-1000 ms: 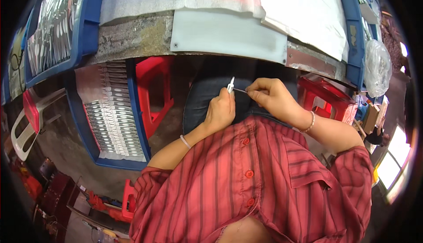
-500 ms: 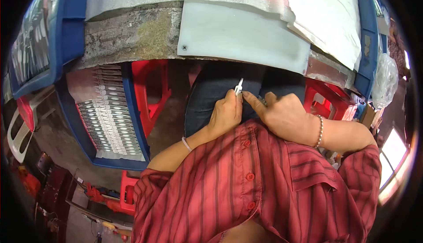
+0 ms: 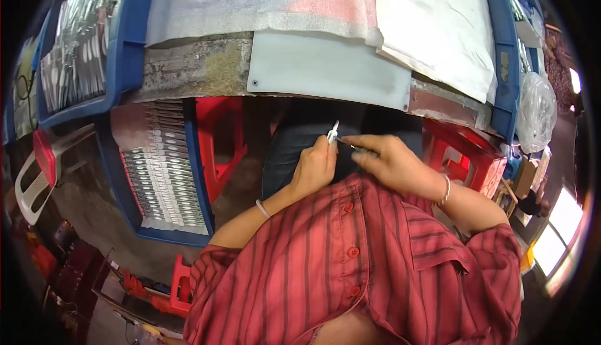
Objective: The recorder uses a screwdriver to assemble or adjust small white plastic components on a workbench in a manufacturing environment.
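My left hand (image 3: 315,166) is closed around a small white piece (image 3: 333,135) with a narrow pointed end that looks like a digital thermometer. Its tip sticks up past my fingers, away from my body, and the lower part is hidden in my grip. From the right, my right hand (image 3: 399,165) pinches a thin dark metal tool (image 3: 346,143). The tool's end meets or nearly meets the side of the white piece; its exact kind is too small to make out. Both hands are over my lap, just in front of the bench edge.
A grey-white plate (image 3: 325,66) is fixed at the bench edge, beside white foam sheeting (image 3: 250,7). Blue crates of slender white pieces flank me: an upper-left crate (image 3: 131,38), a lower-left crate (image 3: 199,176) and a right crate (image 3: 506,51). Red stools (image 3: 216,138) stand underneath.
The view has shifted slightly. My right hand has turned and drawn a little back from my left, and the thin tool between them now shows. The left hand keeps its grip.
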Motion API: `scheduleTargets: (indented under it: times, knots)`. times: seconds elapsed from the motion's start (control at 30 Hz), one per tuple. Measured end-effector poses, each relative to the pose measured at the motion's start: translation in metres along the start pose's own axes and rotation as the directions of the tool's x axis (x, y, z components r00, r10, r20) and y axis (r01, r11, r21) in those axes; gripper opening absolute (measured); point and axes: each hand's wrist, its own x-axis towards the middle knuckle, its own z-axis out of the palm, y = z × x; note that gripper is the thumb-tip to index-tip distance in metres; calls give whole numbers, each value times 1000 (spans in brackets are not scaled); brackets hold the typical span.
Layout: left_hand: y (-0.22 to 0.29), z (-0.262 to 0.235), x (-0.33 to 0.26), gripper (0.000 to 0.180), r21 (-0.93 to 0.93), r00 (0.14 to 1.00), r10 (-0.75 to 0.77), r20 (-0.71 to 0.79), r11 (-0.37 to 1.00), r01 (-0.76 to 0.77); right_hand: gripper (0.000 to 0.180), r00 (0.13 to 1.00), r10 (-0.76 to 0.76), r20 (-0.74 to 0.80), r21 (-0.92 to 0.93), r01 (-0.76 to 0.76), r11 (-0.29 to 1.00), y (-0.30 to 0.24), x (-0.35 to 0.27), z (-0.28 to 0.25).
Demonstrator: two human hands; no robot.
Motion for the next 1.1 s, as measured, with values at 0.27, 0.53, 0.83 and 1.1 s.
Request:
scheduleTargets:
  times: [0.27, 0.53, 0.83, 1.1]
  knots:
    - [17, -15, -10, 22, -271, 951, -287, 116, 912, 308, 39, 976, -217, 11, -428, 201, 881, -17, -34, 1]
    - [19, -12, -8, 22, -235, 953, -277, 125, 925, 300, 39, 981, -194, 26, -440, 186, 878, -8, -34, 2]
    - [12, -7, -7, 17, -140, 993, -107, 47, 984, 113, 31, 916, -375, -144, -351, 307, 885, 11, 0, 2]
    - [10, -9, 0, 18, -24, 996, -87, 22, 996, 87, 29, 956, -273, -106, -410, 208, 888, 17, -2, 14]
